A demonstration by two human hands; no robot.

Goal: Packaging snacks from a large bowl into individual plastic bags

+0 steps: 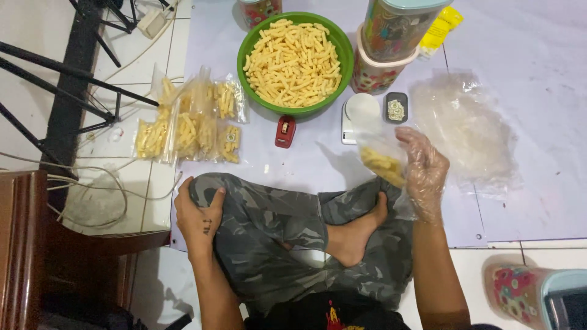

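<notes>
While left hand [199, 220] rests flat on knee, gloved right hand [425, 168] grips snack bag [382, 160], long axis upright.

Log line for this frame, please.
right hand: gloved, holds snack bag | left hand: rests on knee | green bowl: full

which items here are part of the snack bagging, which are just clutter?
In use: right hands hold a part-filled bag; green bowl of snack sticks; filled bags; empty bag pile; scale; red stapler.

Lying about: cables; flowered canisters; left hands resting on knee.
</notes>
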